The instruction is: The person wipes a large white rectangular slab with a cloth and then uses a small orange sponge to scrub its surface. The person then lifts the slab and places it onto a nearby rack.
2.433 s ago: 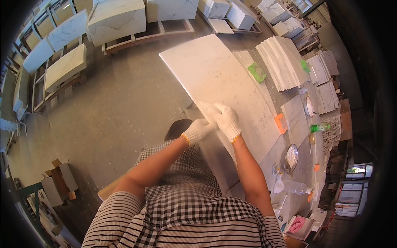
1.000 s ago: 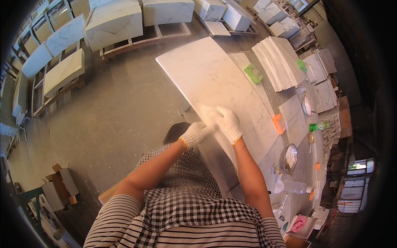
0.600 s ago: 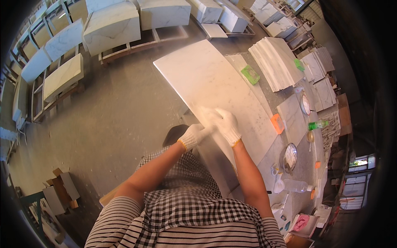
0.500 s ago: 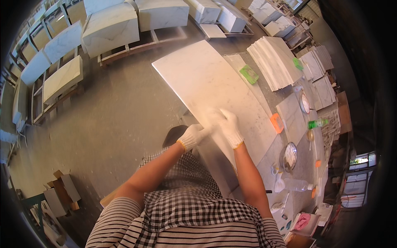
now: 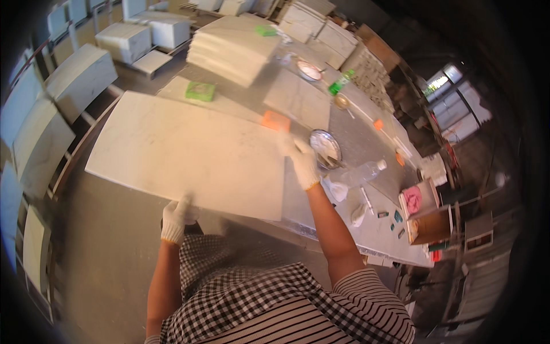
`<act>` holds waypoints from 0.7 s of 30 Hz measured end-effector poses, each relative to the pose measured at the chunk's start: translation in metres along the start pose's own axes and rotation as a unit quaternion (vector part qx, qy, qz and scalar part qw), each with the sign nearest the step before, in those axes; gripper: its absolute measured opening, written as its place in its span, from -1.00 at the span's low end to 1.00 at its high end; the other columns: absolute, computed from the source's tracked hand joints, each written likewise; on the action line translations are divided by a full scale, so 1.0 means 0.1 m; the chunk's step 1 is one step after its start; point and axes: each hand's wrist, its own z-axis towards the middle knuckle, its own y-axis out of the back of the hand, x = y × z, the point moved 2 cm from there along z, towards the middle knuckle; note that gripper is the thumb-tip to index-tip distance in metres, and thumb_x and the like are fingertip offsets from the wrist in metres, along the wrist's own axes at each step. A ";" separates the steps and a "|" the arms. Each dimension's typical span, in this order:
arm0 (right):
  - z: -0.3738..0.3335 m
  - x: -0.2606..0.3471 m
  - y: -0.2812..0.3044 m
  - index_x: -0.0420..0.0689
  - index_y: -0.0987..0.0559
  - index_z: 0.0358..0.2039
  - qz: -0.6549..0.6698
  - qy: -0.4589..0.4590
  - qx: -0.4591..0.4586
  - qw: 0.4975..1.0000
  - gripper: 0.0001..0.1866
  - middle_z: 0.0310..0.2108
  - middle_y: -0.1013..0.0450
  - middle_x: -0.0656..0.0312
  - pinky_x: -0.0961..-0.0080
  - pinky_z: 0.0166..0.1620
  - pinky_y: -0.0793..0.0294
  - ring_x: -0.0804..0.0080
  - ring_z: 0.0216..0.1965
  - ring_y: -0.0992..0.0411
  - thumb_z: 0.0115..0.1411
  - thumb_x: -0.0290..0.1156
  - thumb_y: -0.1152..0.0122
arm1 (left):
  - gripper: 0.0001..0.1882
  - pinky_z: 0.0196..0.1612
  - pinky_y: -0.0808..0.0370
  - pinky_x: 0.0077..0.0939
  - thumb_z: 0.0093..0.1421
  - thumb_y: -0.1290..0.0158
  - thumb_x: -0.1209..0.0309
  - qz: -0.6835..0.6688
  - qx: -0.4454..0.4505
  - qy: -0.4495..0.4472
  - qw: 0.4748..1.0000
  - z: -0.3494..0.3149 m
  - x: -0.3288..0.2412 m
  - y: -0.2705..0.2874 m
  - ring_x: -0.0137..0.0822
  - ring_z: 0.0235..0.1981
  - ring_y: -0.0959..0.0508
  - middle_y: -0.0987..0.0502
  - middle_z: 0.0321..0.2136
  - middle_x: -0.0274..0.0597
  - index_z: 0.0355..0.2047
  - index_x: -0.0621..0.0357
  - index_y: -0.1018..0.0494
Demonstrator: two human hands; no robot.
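A large pale marble slab (image 5: 189,152) lies flat on the worktable, its near long edge facing me. My left hand (image 5: 176,219), in a white knit glove, is at that near edge; its fingers are smeared by motion and partly hard to make out. My right hand (image 5: 301,162), gloved the same way, reaches over the slab's right end with fingers stretched forward and apart. Just beyond its fingertips lies an orange block (image 5: 276,120); whether they touch it is unclear. Beside that hand sits a round metal bowl (image 5: 325,148) holding white material and a tool.
A green block (image 5: 200,91) lies past the slab, before a stack of marble slabs (image 5: 235,49). To the right are a clear plastic bottle (image 5: 364,172), a green bottle (image 5: 342,82), another bowl (image 5: 309,70) and a box with pink cloth (image 5: 413,199). Marble blocks (image 5: 83,74) stand at left.
My view has swung right. My hands, close together over the slab's near edge before, are now apart: the right has gone out toward the orange block, the left stays by the edge.
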 end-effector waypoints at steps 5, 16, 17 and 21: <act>0.35 -0.12 0.66 -0.12 -0.66 -0.19 -0.241 -0.030 -0.112 0.964 -0.57 -0.28 -0.61 0.05 0.37 -0.12 -0.46 0.25 -0.19 -0.57 0.26 0.00 -0.12 | -0.48 -0.50 -0.53 -0.50 0.26 -0.08 0.05 0.018 -0.013 -0.004 1.000 -0.06 -0.06 -0.04 -0.29 -0.58 -0.58 -0.60 -0.54 0.00 -0.37 0.42 -0.50; 0.84 -0.56 1.09 -0.01 -0.67 -0.19 -0.439 -0.132 -0.117 0.881 -0.36 -0.10 -0.53 -0.03 0.12 0.04 -0.40 -0.07 -0.01 -0.46 0.31 0.21 0.26 | -0.50 -0.49 -0.56 -0.44 0.27 -0.03 0.08 0.049 -0.021 0.011 0.998 -0.08 -0.12 -0.04 -0.24 -0.59 -0.58 -0.59 -0.55 0.05 -0.41 0.41 -0.49; 0.85 -0.57 1.08 -0.02 -0.67 -0.19 -0.445 -0.131 -0.104 0.880 -0.36 -0.09 -0.53 -0.02 0.11 0.04 -0.39 -0.07 -0.01 -0.46 0.31 0.21 0.27 | -0.50 -0.47 -0.56 -0.43 0.26 -0.03 0.08 0.055 -0.025 0.020 0.998 -0.08 -0.12 -0.04 -0.24 -0.57 -0.59 -0.59 -0.55 0.06 -0.42 0.41 -0.50; 0.85 -0.55 1.08 -0.02 -0.65 -0.17 -0.458 -0.105 -0.081 0.879 -0.37 -0.09 -0.53 -0.01 0.10 0.05 -0.37 -0.08 -0.01 -0.46 0.31 0.18 0.28 | -0.50 -0.49 -0.56 -0.43 0.27 -0.02 0.07 0.055 -0.029 0.018 0.998 -0.07 -0.09 -0.04 -0.24 -0.59 -0.58 -0.58 -0.56 0.03 -0.42 0.40 -0.49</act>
